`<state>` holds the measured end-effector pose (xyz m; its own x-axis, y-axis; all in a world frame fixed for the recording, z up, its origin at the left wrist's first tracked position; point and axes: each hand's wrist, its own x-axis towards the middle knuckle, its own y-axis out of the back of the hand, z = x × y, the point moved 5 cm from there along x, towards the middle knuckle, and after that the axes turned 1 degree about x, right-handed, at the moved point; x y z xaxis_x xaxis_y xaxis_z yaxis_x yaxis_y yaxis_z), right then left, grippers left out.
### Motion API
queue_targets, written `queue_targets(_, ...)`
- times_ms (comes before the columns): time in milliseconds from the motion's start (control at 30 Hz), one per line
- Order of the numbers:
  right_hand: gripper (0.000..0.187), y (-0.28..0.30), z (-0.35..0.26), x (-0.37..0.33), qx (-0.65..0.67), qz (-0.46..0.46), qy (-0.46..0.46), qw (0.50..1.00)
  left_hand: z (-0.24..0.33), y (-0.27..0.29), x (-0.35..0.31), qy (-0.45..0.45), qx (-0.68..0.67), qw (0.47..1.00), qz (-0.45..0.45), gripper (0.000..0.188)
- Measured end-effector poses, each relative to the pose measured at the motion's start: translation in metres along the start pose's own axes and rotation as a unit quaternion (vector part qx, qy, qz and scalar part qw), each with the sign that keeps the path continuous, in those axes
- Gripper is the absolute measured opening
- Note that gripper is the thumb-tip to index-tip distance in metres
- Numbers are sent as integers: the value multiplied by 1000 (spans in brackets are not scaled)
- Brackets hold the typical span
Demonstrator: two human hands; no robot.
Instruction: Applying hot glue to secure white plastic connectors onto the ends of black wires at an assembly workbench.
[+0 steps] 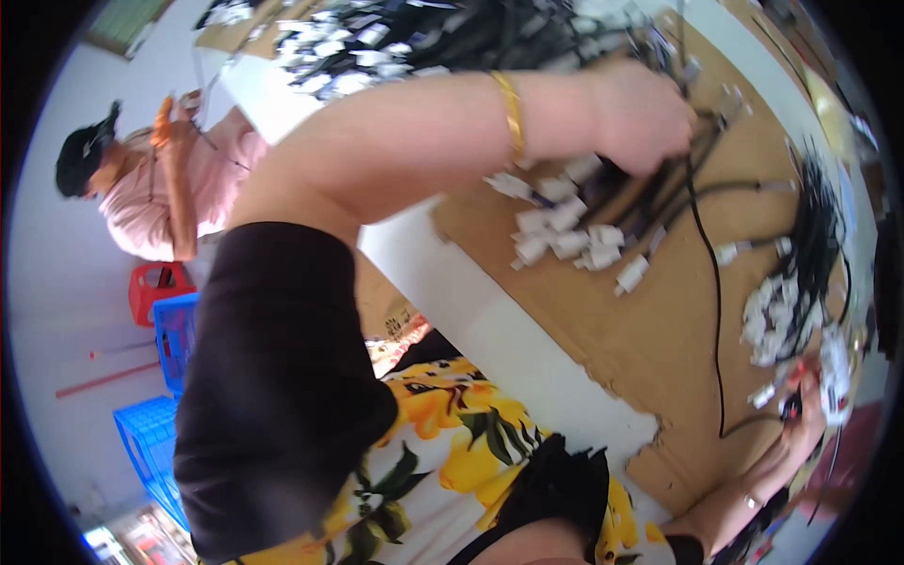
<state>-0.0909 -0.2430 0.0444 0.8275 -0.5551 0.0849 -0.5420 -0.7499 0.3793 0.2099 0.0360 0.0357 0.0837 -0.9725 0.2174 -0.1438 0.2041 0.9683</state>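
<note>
My left arm, with a gold bangle, reaches across the table to the far side. My left hand, blurred and curled closed, is over a bunch of black cables with white connectors; its fingertips meet dark cable, partly hidden by the hand. A thin black cord runs from near it toward my right hand. At the right edge my right hand closes around a small black piece, its exact kind unclear. Against those fingers stands a white box-shaped device.
Brown cardboard covers the white table. A large heap of black cables with white ends lies at the far side, another bundle at right. A seated co-worker, a red stool and blue crates are left.
</note>
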Motion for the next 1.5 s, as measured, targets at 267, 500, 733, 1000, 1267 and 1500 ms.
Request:
queue_targets(267,23,-51,-48,6,48,-98,65,992,0,31,-10,33,70,996,-33,8)
queue_targets(500,26,-52,-60,-3,15,-62,94,993,3,34,-16,23,151,986,-74,6)
queue_targets(733,23,-42,-66,-5,42,-69,107,991,-1,37,-17,7,172,982,-78,7)
queue_targets(1000,23,-46,-84,-17,30,-14,112,993,36,17,13,-49,-50,996,60,16)
queue_targets(1267,17,-64,-98,-30,64,-31,84,994,27,-3,17,136,45,989,-38,19)
queue_targets(1500,17,-58,-103,-31,60,-40,106,992,-1,5,5,187,37,981,-26,23)
